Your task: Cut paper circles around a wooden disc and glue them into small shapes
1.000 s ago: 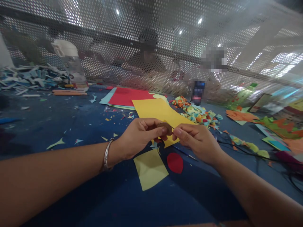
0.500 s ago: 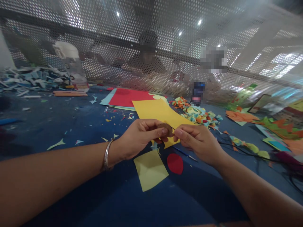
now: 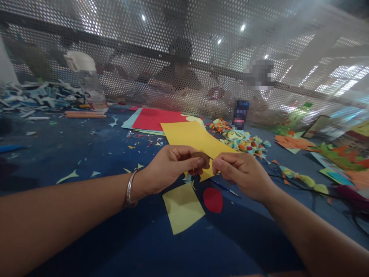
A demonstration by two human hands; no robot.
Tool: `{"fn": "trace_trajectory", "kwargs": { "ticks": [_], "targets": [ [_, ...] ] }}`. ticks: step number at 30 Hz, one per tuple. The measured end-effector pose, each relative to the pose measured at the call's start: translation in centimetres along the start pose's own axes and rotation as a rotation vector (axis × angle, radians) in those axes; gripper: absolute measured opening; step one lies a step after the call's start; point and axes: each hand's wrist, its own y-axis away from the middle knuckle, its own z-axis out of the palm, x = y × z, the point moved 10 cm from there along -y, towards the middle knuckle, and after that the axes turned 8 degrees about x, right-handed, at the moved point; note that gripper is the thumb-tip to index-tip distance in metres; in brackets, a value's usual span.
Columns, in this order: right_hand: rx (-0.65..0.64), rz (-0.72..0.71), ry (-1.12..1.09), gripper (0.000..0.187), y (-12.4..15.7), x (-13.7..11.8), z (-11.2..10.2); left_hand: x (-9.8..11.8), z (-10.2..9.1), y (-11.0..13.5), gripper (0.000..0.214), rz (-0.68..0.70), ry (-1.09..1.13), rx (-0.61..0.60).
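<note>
- Brown piece [image 3: 205, 157]: rounded outline; gripped between thumb and fingers of the left hand [image 3: 170, 167], partly covered by the thumb, raised at the fingertips.
- Thin dark item [image 3: 210, 157]: slender; spans from the brown piece to the pinched fingertips of the right hand [image 3: 240, 171]; ends hidden.

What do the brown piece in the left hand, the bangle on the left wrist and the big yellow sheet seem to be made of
Brown piece: perhaps card or paper, dull and matte; the left hand hides much of it, so I can't be sure.
Bangle: likely metal, silvery and polished, judging by its bright highlights.
Yellow sheet: probably paper or thin card, matte, thin-edged and glare-free.
</note>
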Motion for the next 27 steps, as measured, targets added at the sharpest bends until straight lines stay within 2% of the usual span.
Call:
{"fn": "trace_trajectory", "kwargs": {
  "ticks": [8, 14, 27],
  "targets": [
    [-0.002, -0.001, 0.027, 0.045, -0.03, 0.06, -0.08, -0.43, -0.24, -0.21, 0.015, -0.004, 0.005, -0.025],
    [-0.010, -0.020, 0.039, 0.047, -0.07, -0.22, -0.04, 0.06, -0.25, -0.28, 0.011, 0.012, -0.016, -0.025],
    [-0.021, 0.041, -0.026, 0.049, 0.01, 0.53, 0.30, 0.41, -0.09, -0.50, 0.014, 0.062, -0.085, -0.082]
  ]
}}
